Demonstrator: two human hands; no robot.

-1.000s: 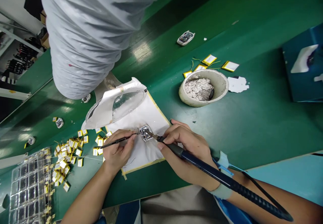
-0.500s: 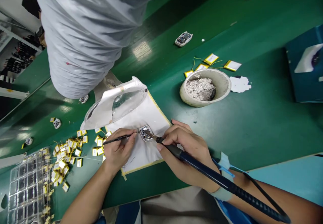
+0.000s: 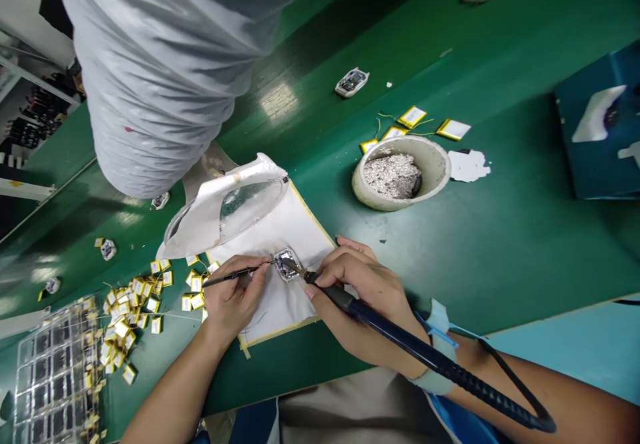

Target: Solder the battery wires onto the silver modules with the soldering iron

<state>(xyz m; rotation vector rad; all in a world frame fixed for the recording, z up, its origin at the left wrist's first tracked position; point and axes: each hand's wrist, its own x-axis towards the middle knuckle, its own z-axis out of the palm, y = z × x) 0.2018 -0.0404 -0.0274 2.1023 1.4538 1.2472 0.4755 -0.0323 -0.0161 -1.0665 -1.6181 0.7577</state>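
My left hand [image 3: 239, 297] is closed on dark tweezers [image 3: 233, 275], whose tip reaches the left edge of a small electronic device [image 3: 287, 264] with its circuit board exposed. In my right hand [image 3: 367, 297] is a soldering iron [image 3: 345, 299], gripped like a pen, its metal tip over the board. Whether the tip touches the board, I cannot tell. The device lies on a white sheet [image 3: 280, 304] edged with yellow tape. A blue-green strap [image 3: 437, 351] circles my right wrist.
A grey duct [image 3: 165, 77] with a clear-windowed hood [image 3: 210, 221] stands behind the sheet. Left lie many yellow-edged battery cells [image 3: 123, 307] and a clear compartment tray [image 3: 55, 377]. A pot of metallic shavings [image 3: 435, 171] stands right, more devices [image 3: 353, 82] behind, a blue box [image 3: 600, 137] far right.
The view has shifted slightly, so the bench things sit a little further left. Both hands keep their holds, and the iron's tip stays over the board.
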